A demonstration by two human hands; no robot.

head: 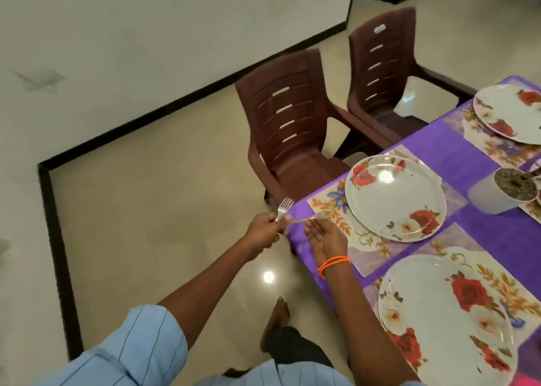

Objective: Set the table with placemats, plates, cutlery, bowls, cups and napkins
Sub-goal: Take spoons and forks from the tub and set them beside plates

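My left hand [265, 230] grips a steel fork [284, 206] that points up, just off the corner of the purple-clothed table [480, 151]. A second fork [314, 216] lies sideways from that hand, tines over a floral placemat [330, 207]. My right hand [325, 239], with an orange wrist band, pinches this second fork by the handle with its fingertips. Three white plates with red roses sit on placemats: a middle plate [395, 198], a near plate [445, 321] and a far plate [509, 113].
A grey cup [494, 193] with dark contents stands toward the table's middle at the right. Two brown plastic chairs [292, 127] [383, 72] face the table's far-left side. My bare foot [278, 318] is on the glossy tiled floor; a white wall with black skirting runs on the left.
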